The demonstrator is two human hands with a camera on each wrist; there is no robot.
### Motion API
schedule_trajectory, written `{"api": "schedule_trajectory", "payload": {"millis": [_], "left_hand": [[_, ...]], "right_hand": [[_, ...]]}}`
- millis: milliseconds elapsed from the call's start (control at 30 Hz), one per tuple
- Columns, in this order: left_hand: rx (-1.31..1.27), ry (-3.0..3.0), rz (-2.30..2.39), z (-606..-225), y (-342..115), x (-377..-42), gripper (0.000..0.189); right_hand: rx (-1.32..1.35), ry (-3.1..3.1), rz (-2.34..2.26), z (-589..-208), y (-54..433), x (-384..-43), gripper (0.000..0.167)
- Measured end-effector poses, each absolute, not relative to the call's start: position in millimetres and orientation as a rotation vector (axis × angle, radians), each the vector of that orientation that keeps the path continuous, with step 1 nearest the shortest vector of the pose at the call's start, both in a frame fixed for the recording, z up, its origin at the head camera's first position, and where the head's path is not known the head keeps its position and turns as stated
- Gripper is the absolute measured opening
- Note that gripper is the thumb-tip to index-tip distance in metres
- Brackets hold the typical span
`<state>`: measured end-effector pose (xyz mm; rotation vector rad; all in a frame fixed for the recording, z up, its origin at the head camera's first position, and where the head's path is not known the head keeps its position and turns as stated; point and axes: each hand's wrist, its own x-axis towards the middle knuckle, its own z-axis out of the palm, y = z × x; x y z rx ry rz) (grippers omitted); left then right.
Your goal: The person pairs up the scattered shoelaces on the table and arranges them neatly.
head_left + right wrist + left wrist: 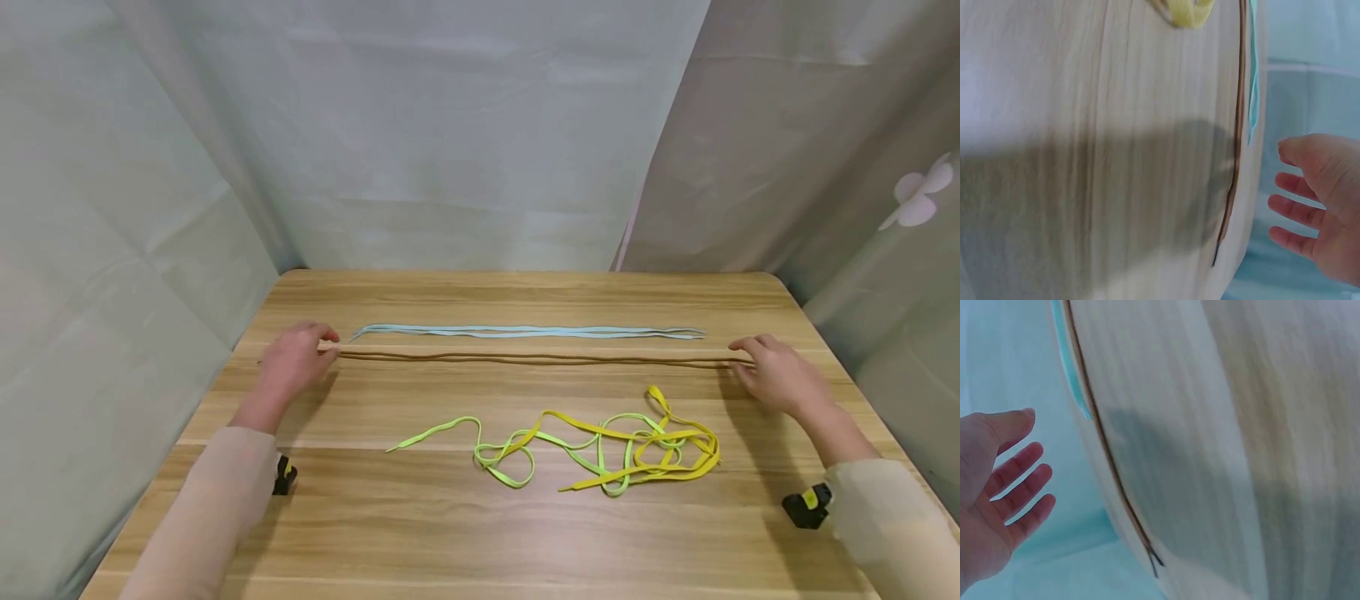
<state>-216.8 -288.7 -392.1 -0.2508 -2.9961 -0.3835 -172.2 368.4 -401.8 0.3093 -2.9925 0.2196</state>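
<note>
Head view shows the brown lace [555, 358] stretched in two near-parallel strands across the table [480, 542], just below the pale blue lace [540, 332]. Left hand [294, 362] is over its left end and right hand [783, 375] over its right; both wrist views show each hand relaxed, fingers spread, gripping nothing, apart from the lace. Nearer the person, the yellow lace [667, 477] and the lime-green lace [517, 484] lie tangled together.

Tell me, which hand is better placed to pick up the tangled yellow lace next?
Probably the right hand. It looks empty, and most of the yellow lace lies nearer to it than to the left hand.
</note>
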Motion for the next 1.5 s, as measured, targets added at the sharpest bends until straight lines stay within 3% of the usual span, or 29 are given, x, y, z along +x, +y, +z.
{"api": "schedule_trajectory", "payload": {"millis": [567,867,1233,1500], "left_hand": [[-0.809,-2.921,-0.365,-398,-236,-192,0.041],[-0.960,-2.947,-0.373,-408,-213,-171,0.055],[-1.046,-2.943,-0.363,-419,-190,-152,0.052],[-1.037,-2.971,-0.374,-419,-184,-149,0.034]], "right_hand": [[0.683,-2.765,0.189,-389,311,-169,0.038],[0.835,-2.748,0.227,-389,278,-163,0.044],[1.054,-2.710,0.235,-396,236,-154,0.047],[1.179,-2.649,0.227,-402,212,-148,0.047]]}}
